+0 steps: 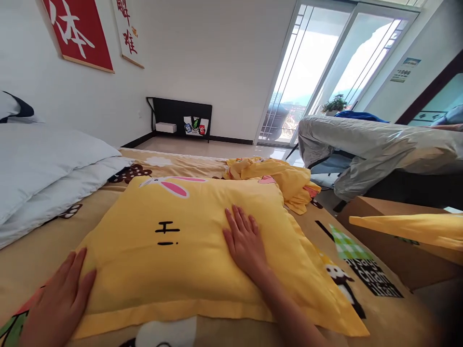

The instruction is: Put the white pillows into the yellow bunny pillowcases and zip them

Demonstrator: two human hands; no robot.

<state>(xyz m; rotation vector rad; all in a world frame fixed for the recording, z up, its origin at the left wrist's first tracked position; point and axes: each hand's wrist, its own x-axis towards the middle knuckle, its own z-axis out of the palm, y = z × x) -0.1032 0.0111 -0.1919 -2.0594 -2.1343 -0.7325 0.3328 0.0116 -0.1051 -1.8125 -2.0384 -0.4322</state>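
Seemingly to steady the plump yellow fabric pillow (202, 260), the left hand (60, 294) lies open at its left edge, the right hand (246, 241) flat on top, neither gripping

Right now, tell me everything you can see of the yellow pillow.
The yellow pillow looks plump and soft, in smooth fabric with slight creases and a flat border along the near and right edges. Black lettering reads "Hi" sideways; a rabbit print with pink ears sits by the far edge. It lies flat, print up, on the tan patterned bedspread. The left hand rests on its left end, the right hand right of centre.
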